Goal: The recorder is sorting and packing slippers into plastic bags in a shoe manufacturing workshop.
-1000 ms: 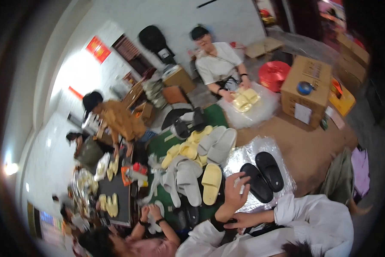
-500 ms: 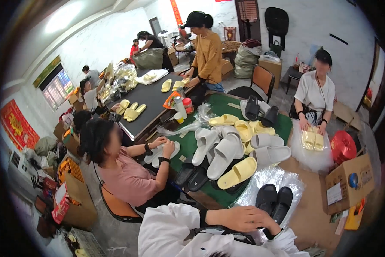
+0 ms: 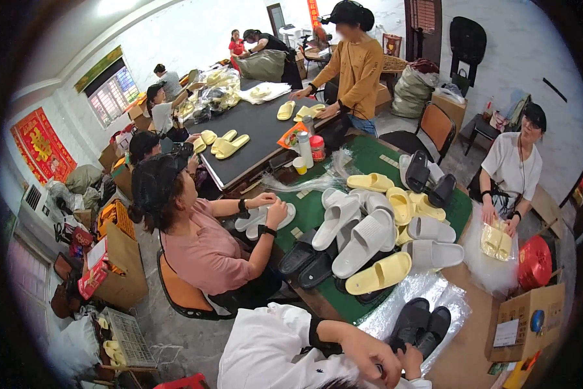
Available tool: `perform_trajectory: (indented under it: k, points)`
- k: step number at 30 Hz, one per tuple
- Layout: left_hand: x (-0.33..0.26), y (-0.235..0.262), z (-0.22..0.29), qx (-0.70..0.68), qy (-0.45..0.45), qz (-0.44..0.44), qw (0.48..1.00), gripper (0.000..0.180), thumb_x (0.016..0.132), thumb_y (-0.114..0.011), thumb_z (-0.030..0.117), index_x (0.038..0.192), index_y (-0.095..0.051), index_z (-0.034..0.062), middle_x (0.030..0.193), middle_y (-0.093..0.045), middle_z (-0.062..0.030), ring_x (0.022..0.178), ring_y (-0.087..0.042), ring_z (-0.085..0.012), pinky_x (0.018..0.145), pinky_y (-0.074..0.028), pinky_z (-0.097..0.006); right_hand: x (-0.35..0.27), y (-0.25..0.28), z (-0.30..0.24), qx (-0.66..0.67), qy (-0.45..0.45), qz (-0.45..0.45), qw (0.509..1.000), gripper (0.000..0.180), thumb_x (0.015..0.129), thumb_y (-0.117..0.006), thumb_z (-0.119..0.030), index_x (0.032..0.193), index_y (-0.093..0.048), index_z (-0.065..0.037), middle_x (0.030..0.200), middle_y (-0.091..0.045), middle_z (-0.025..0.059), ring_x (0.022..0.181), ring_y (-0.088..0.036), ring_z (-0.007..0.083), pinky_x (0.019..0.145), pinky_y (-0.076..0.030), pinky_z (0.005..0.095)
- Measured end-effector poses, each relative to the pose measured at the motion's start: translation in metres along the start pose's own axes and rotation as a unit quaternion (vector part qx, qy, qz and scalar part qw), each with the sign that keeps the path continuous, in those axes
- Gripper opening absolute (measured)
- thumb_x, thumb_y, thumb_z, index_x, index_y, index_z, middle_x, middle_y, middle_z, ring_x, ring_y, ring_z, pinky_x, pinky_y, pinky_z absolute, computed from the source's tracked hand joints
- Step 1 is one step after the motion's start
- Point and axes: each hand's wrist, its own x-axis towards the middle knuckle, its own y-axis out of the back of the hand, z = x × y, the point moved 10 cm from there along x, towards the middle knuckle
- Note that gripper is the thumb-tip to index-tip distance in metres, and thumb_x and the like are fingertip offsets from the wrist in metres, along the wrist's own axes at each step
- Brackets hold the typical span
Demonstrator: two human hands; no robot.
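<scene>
2 hands of mine point(image 3: 369, 353) dropped lower in the frame, near black slippers point(image 3: 410, 321) still on plastic point(image 3: 459, 302); I can't tell their grip.

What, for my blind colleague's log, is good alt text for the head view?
The wearer's left hand and right hand are close together near black slippers on clear plastic. Beyond them, grey slippers and yellow slippers are heaped on a green tabletop, with co-workers around.

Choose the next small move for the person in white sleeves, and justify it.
I'd suggest easing the right hand onto the black slippers, since they lie together on the clear plastic, close by that hand. Whether it already touches them is hard to tell.
</scene>
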Motion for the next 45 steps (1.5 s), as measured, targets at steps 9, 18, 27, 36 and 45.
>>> perform_trajectory:
  k: [9,18,27,36,45]
  points:
    - [0.008,-0.02,-0.008,-0.09,0.092,-0.163,0.978,0.027,0.087,-0.051,0.022,0.089,-0.061,-0.0029,0.08,-0.062,-0.0089,0.076,-0.057,-0.0155,0.07,-0.043,-0.027,-0.022,0.03,-0.035,0.221,0.076,-0.117,0.965,0.039,0.068,-0.064,-0.032,0.098,-0.061,-0.007,0.086,-0.063,0.0154,0.082,-0.06,0.0317,0.07,-0.047,0.0367]
    - [0.065,0.063,-0.13,0.169,0.16,0.212,0.949,0.031,0.076,-0.062,0.019,0.097,-0.052,-0.0008,0.085,-0.057,-0.0085,0.079,-0.053,-0.0164,0.07,-0.043,-0.027,0.098,0.169,-0.053,0.278,0.124,0.076,0.95,0.023,0.08,-0.052,-0.015,0.097,-0.057,0.0,0.074,-0.06,0.0162,0.066,-0.058,0.0266,0.06,-0.045,0.0332]
    - [0.064,0.124,-0.212,-0.074,0.202,0.448,0.868,0.089,0.077,-0.054,0.055,0.135,-0.012,0.0019,0.127,-0.035,-0.0186,0.116,-0.035,-0.0253,0.098,-0.026,-0.032,0.214,0.299,0.026,0.552,0.069,0.299,0.776,0.02,0.084,-0.047,-0.009,0.102,-0.052,0.0,0.08,-0.055,0.0058,0.065,-0.051,0.009,0.054,-0.043,0.0201]
    - [0.109,0.061,-0.155,-0.351,0.083,0.293,0.886,0.075,0.08,-0.045,0.059,0.135,-0.023,0.0131,0.13,-0.039,-0.0058,0.117,-0.039,-0.0189,0.098,-0.031,-0.035,0.194,0.377,-0.045,0.269,0.145,0.423,0.853,0.022,0.081,-0.052,-0.012,0.1,-0.054,-0.001,0.082,-0.06,0.0128,0.07,-0.059,0.0206,0.06,-0.046,0.0309]
    - [0.084,-0.013,-0.181,-0.295,0.349,0.108,0.883,0.052,0.091,-0.041,0.034,0.132,-0.027,0.0048,0.123,-0.045,-0.0057,0.112,-0.043,-0.0158,0.096,-0.033,-0.03,0.15,0.285,-0.115,0.192,0.235,0.253,0.919,0.027,0.076,-0.047,-0.013,0.102,-0.054,-0.008,0.083,-0.06,0.0176,0.076,-0.058,0.0345,0.066,-0.045,0.043]
